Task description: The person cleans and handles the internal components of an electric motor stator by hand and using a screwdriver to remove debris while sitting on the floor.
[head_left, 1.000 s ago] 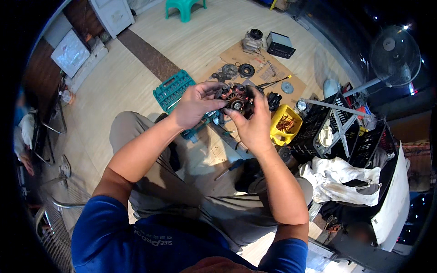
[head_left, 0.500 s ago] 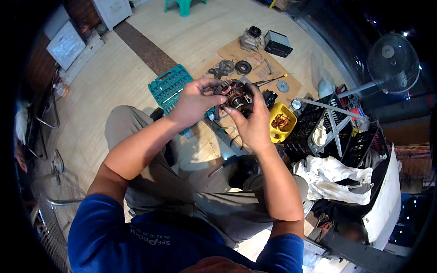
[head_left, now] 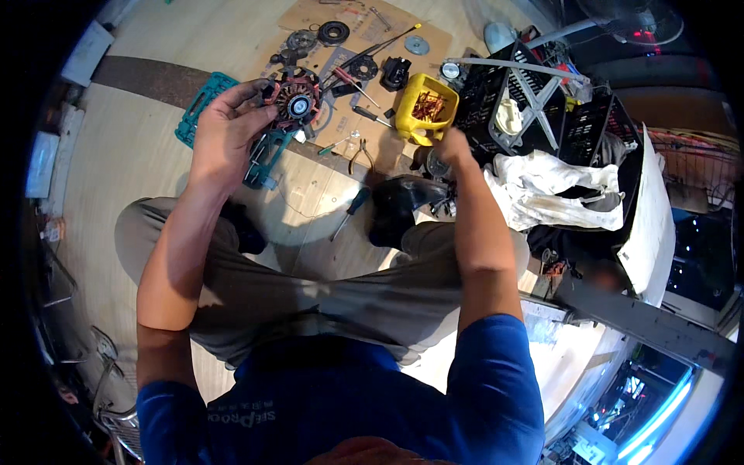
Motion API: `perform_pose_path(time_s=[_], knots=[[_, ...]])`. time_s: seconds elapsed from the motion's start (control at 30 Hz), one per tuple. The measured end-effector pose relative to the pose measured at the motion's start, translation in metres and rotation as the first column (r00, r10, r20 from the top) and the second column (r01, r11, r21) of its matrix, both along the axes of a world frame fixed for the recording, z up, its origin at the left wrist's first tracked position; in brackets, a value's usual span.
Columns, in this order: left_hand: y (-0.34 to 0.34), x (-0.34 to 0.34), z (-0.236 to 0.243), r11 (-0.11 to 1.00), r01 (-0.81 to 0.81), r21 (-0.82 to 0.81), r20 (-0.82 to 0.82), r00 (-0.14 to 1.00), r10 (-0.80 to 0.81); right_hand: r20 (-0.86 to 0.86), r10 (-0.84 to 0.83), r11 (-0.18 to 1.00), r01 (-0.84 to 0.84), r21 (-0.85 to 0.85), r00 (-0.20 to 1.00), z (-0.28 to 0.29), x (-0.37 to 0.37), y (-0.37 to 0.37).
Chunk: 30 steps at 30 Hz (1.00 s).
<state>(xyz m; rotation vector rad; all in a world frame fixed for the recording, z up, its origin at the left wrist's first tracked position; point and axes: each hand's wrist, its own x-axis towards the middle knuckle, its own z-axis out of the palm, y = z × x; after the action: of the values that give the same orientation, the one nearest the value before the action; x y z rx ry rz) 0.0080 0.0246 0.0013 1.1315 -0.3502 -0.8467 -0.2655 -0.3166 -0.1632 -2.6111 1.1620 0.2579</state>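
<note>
My left hand [head_left: 221,139] is closed on the edge of an alternator part [head_left: 296,101], a round dark piece with copper windings and a pale round centre. It is held up, over the right side of the teal socket set case [head_left: 203,105]. My right hand [head_left: 453,146] is away from the part, just nearer to me than a yellow cut-open plastic jug [head_left: 404,120] with copper-coloured scraps in it. Motion smears this hand, and its fingers do not show. A screwdriver [head_left: 372,115] lies left of the jug, with pliers [head_left: 361,156] nearer to me.
Cardboard [head_left: 438,39] on the floor carries a black pulley [head_left: 333,32], a grey disc [head_left: 417,45] and other parts. Black crates [head_left: 496,108] stand at right, with a white cloth [head_left: 535,186] nearer. Another screwdriver [head_left: 353,211] lies by my shoe [head_left: 403,205].
Both hands were on the alternator part. My right hand has let go and moved right, towards the yellow jug. My left hand keeps the part, now further left. The view has shifted.
</note>
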Motion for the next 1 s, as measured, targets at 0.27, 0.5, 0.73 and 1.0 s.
perform_pose_path(time_s=[0.27,0.5,0.73,1.0], knots=[[0.003,0.001,-0.004,0.999,-0.042,0.001,-0.019,0.999,0.042,-0.224,0.163,0.969,-0.113,0.222,0.961,-0.148,-0.019,0.042],[-0.006,-0.004,-0.01,0.994,-0.069,0.083,-0.069,0.995,0.075,-0.324,-0.161,0.925,0.257,0.279,0.932,-0.156,0.074,0.128],[-0.01,0.003,-0.021,0.99,-0.102,0.095,-0.086,0.99,0.111,-0.301,-0.273,0.915,0.343,0.213,0.914,-0.196,0.086,0.13],[-0.007,0.003,-0.009,0.998,-0.023,0.058,0.016,1.0,0.022,0.166,-0.43,0.786,0.278,0.552,0.887,-0.204,0.085,0.073]])
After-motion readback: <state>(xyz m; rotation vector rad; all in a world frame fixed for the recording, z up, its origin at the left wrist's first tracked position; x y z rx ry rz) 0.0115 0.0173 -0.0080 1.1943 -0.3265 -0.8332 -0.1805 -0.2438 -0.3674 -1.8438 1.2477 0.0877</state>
